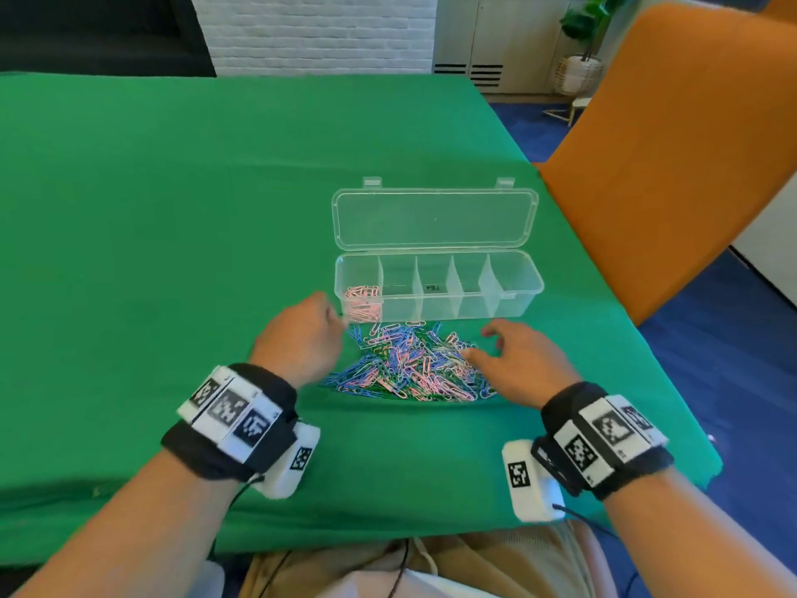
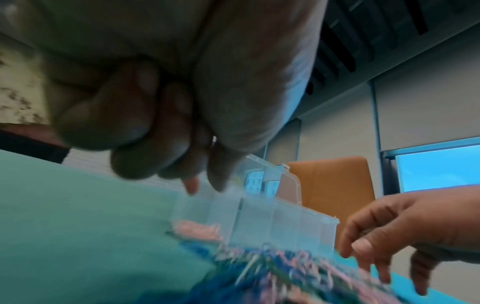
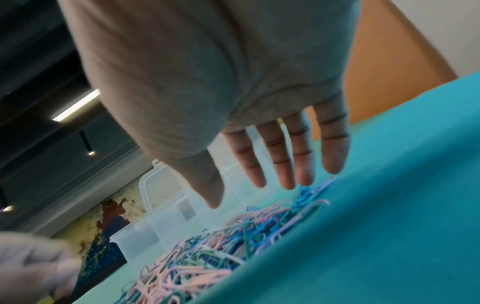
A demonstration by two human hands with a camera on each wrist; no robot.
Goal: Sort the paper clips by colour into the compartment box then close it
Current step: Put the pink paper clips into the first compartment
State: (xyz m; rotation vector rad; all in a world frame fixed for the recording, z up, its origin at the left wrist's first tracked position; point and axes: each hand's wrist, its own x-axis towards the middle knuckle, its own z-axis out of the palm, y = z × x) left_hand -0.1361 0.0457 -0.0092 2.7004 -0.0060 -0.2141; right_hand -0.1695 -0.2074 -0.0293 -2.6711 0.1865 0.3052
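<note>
A clear compartment box (image 1: 496,306) stands open on the green cloth, its lid (image 1: 435,217) lying flat behind it. Pink clips (image 1: 361,300) fill the bottom of its leftmost compartment; the other compartments look bare. In front lies a mixed pile of pink, blue, green and white paper clips (image 1: 414,366). My left hand (image 1: 338,321) is at the pile's left edge beside the box's left corner, fingers curled. In the left wrist view its tips (image 2: 205,184) pinch something small and pink, blurred. My right hand (image 1: 481,340) hovers over the pile's right side with spread fingers (image 3: 288,164), holding nothing.
An orange chair back (image 1: 668,144) stands close to the table's right edge, just right of the box. The green cloth (image 1: 172,209) stretches far left and back. The table's front edge is near my lap.
</note>
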